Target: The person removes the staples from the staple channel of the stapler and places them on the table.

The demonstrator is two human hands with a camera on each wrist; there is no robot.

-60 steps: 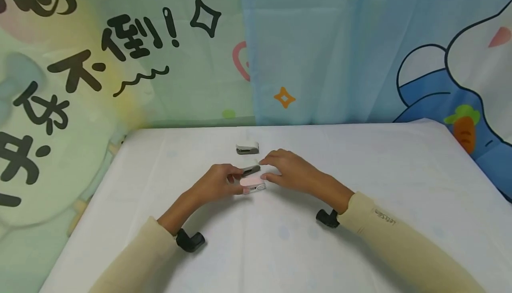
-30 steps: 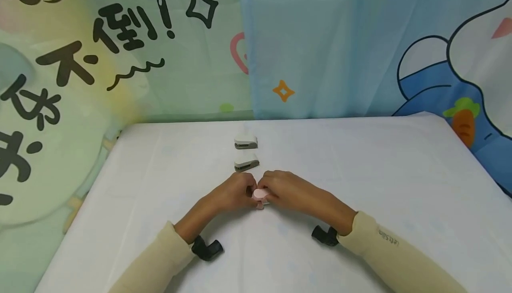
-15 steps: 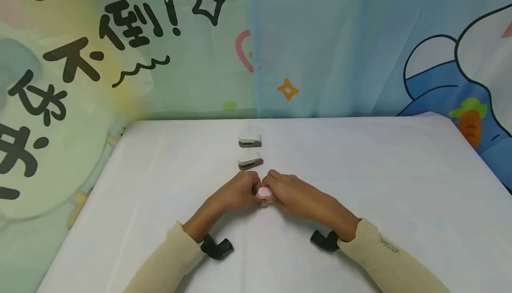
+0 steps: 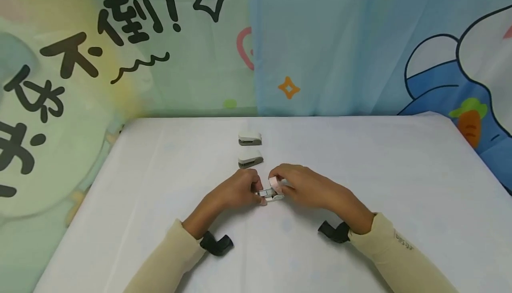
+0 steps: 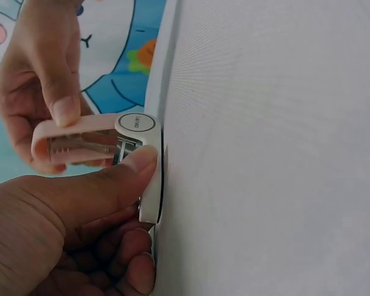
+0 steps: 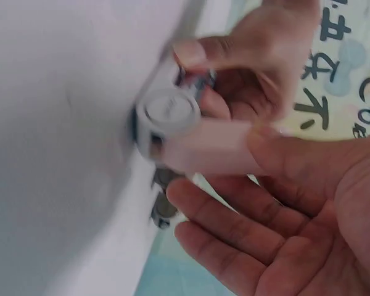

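Pink stapler [image 5: 135, 123] with its lid [image 5: 95, 123] up

It's mid-frame in the head view. Left hand [image 4: 242, 188] is pinching the base [image 5: 150, 200], right hand [image 4: 306, 186] has the lid. Looks like the opening step to me; next move probably needs that base kept steady. Right-wrist view's blurry, so can't make out what's inside. Grey-and-white staplers [image 4: 250, 160] sit further up the worktop [image 4: 340, 150], upper centre.

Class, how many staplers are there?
3: the pink stapler held by the left hand and right hand, the middle white-topped stapler beyond it, the rear white-topped stapler farthest back.
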